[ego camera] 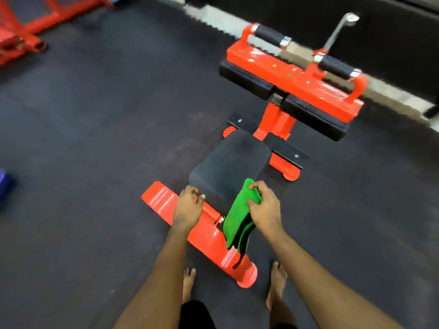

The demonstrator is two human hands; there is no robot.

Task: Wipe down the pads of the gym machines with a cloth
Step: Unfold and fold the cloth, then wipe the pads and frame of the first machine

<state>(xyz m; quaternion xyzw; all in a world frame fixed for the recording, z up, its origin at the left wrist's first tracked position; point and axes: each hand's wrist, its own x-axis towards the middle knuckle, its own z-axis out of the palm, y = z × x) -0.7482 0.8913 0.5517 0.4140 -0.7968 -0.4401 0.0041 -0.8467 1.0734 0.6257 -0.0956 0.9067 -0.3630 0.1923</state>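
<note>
At the far left edge I see a blue object (3,184) on the dark floor (95,115), and part of another red frame (28,22) in the top corner. Both are well apart from the work.

Moving in, my left hand (187,207) sits at the near left corner of the black seat pad (230,162), above the red base bar (161,198). Its fingers are bent and the thumb tip points toward the pad's edge. I cannot tell whether they grip that edge or only hover beside it.

The seat pad lies low in the middle of the view with its top bare. The green cloth (237,217) hangs over the pad's near right corner, folded in loose layers, and its lower end dangles down in front of the base bar. My right hand (266,207) pinches it at the top, with fingers and thumb clamped round a bunched fold.

Further right and higher, two black pads (313,117) sit under the red upper frame, with black-gripped handles (268,34) above them.

I judge the step to be the very start of wiping this seat: the cloth is at the pad but not yet spread on it. The next move calls for flattening the cloth under the right palm and sweeping across the top. The left hand should steady the near edge, and the upper pads can follow after that.
</note>
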